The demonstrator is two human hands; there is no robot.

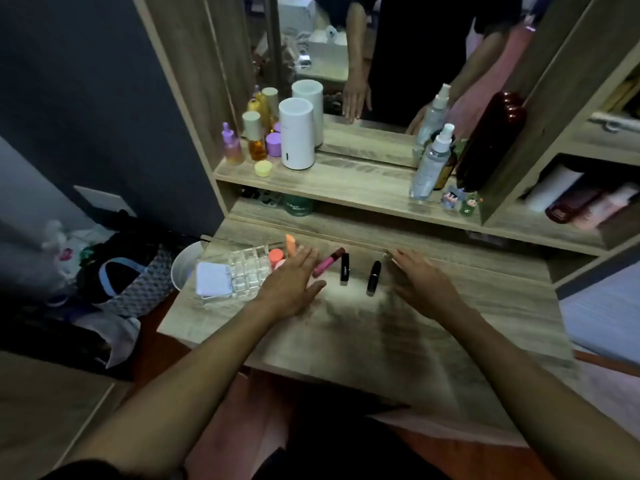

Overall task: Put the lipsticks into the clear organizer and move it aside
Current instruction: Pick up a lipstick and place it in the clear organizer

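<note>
Reaching toward the three lipsticks in the middle of the frame, we hover our left hand [292, 282] and right hand [420, 280] flat, fingers spread and holding nothing; best, we judge, to pinch the pink lip gloss [328, 262] first, then the black lipstick [344, 269] and the rounded black lipstick [373, 278], standing each upright in a cell. The clear organizer [247, 270] sits left of centre on the bench [346, 327], and a white pad [213, 279] over its near-left cells and orange sponges [280, 254] at its far-right corner crowd the approach.
</note>
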